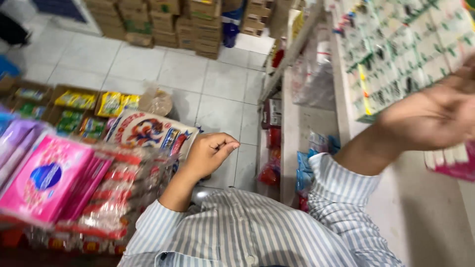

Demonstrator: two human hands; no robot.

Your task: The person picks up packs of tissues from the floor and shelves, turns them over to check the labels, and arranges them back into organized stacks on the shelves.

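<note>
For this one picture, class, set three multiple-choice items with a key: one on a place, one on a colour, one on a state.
1. Where do the cardboard boxes stand?
A. On the tiled floor at the far wall
B. On the shelf at the right
C. In the person's arms

2. What colour is the big flat packet at the left?
A. Green
B. Pink
C. Black

3. How is the left hand?
A. Spread flat on the floor
B. Wrapped round a bottle
C. Fingers curled in, holding nothing visible

Key:
1 A, the stacked boxes rest on the floor at the top of the view.
2 B, its wrapper is bright pink with a blue oval.
3 C, the fingers are loosely curled over the goods; the right hand is raised and blurred by the shelf.
</note>
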